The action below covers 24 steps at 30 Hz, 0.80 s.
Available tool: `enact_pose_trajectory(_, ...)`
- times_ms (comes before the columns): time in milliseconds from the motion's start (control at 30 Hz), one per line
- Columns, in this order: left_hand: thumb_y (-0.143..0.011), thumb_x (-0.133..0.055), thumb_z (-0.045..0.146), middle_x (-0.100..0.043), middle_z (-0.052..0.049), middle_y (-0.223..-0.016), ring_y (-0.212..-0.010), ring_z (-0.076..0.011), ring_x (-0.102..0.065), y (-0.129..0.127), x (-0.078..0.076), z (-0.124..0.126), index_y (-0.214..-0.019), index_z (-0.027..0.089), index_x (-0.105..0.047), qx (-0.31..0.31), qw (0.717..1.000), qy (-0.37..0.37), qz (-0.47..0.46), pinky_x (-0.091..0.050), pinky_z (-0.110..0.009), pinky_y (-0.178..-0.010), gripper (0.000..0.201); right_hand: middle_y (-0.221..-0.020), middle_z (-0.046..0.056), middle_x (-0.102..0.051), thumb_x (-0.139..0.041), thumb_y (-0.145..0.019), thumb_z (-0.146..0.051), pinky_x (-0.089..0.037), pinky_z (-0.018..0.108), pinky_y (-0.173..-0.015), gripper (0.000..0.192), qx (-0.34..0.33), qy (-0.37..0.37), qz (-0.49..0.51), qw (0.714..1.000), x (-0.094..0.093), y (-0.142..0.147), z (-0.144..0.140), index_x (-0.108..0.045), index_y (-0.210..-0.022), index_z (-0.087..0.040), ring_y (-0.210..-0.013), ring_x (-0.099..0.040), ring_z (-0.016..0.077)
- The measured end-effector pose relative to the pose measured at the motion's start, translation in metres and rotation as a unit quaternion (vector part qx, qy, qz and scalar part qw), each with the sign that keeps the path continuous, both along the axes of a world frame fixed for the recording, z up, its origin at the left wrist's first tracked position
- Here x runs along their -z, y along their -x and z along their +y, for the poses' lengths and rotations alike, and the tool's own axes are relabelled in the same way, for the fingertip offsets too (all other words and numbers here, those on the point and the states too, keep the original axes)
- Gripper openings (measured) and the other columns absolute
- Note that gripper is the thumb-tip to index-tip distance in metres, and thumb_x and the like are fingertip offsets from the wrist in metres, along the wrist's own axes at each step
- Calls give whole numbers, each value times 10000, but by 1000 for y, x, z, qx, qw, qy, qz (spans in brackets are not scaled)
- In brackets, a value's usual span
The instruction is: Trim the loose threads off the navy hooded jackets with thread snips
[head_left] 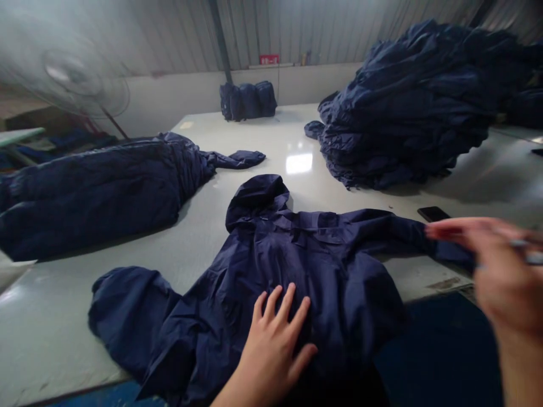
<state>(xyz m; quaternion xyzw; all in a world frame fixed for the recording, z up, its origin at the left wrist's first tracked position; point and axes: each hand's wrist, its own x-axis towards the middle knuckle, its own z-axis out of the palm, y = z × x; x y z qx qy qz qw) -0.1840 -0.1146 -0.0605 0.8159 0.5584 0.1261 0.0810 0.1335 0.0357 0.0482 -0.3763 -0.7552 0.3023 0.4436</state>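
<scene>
A navy hooded jacket point(292, 254) lies spread on the white table, its hood pointing away from me and its sleeves reaching out to both sides. My left hand point(278, 336) rests flat on the body of the jacket with fingers spread. Over the end of the right-hand sleeve is my right hand point(500, 265), blurred by motion, its fingers bent together. A small grey, metallic-looking thing point(533, 258) shows at that hand; its kind is too smeared to make out. Whether the right hand touches the sleeve is unclear.
A large heap of navy garments point(416, 107) stands at the back right. A long folded stack point(93, 198) lies on the left, and a smaller bundle point(248, 100) at the far edge. A black phone point(432, 213) lies beyond the sleeve. A fan point(72, 73) stands behind the table point(199, 237).
</scene>
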Motion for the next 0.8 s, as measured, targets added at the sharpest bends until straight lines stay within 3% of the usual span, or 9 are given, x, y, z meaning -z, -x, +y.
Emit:
enact_pose_trajectory(67, -976, -690, 482, -685, -104, -1445, -1284, -362, -626, 10, -24, 14, -1386, 313, -682, -7, 999, 19, -49, -536, -551, -1052, 444, -970, 92, -806, -449, -1140, -383, -617, 316, -736, 388, -10, 0, -99, 995, 22, 57, 0, -774, -1043, -196, -819, -755, 213)
enact_pose_trajectory(133, -1011, -642, 403, -746, -107, -1195, -1136, -314, -682, 34, -50, 58, -1154, 233, -753, -84, 992, 6, -89, -559, -497, -1004, 248, -1071, 110, -814, -414, -1144, -318, -608, 325, -836, 390, -62, -4, -215, 975, 52, 118, 4, -773, -1067, -187, -903, -758, 211)
enact_pose_trajectory(200, -1077, -536, 334, -681, -179, -1291, -1179, -317, -672, 66, -70, 118, -1296, 137, -673, -168, 979, -36, -109, -547, -533, -1036, 326, -1372, 140, -736, -583, -1065, -284, -561, 419, -1018, 240, -116, -17, -283, 952, 82, 166, 9, -768, -1188, -193, -1169, -696, 283)
enact_pose_trajectory(333, -1038, -679, 365, -663, -125, -1356, -1138, -259, -694, 116, -87, 219, -1373, 158, -624, -202, 965, -64, -152, -614, -483, -965, 398, -1680, 200, -455, -621, -1020, -244, -400, 646, -1164, 468, -110, -30, -346, 932, 120, 215, 26, -626, -1486, -196, -1463, -447, 434)
enact_pose_trajectory(433, -1041, -679, 357, -661, -122, -1368, -1145, -256, -692, 127, -107, 261, -1370, 153, -629, -173, 962, -111, -180, -609, -482, -977, 390, -1685, 190, -431, -635, -1037, -272, -369, 675, -1194, 496, -81, -20, -340, 937, 117, 240, 63, -576, -1524, -200, -1512, -401, 425)
enact_pose_trajectory(567, -1047, -665, 388, -650, -127, -1381, -1144, -244, -692, 127, -173, 306, -1380, 158, -625, -133, 948, -210, -198, -610, -475, -984, 407, -1502, 129, -591, -713, -1023, -374, -540, 573, -1085, 448, -36, 17, -245, 969, 75, 278, 129, -621, -1424, -198, -1312, -623, 320)
enact_pose_trajectory(633, -1058, -644, 367, -675, -119, -1325, -1111, -235, -698, 123, -205, 314, -1334, 153, -648, -111, 942, -247, -198, -611, -460, -970, 350, -1366, 117, -674, -687, -1041, -375, -595, 503, -1006, 355, -33, 43, -160, 986, 52, 277, 147, -666, -1335, -177, -1184, -690, 272)
enact_pose_trajectory(700, -1055, -618, 276, -718, -90, -1196, -1060, -228, -701, 114, -217, 297, -1225, 157, -694, -88, 941, -259, -199, -606, -420, -950, 221, -1164, 101, -750, -570, -1082, -337, -623, 449, -937, 248, -36, 77, -61, 994, 41, 251, 142, -720, -1159, -154, -1045, -737, 238)
enact_pose_trajectory(800, -940, -641, 111, -748, -48, -1069, -1030, -226, -695, 95, -187, 216, -1050, 191, -732, -3, 963, -214, -164, -579, -370, -973, 164, -889, 82, -764, -404, -1038, -287, -650, 407, -747, 343, -22, 141, 75, 987, 48, 169, 97, -710, -931, -175, -770, -757, 219)
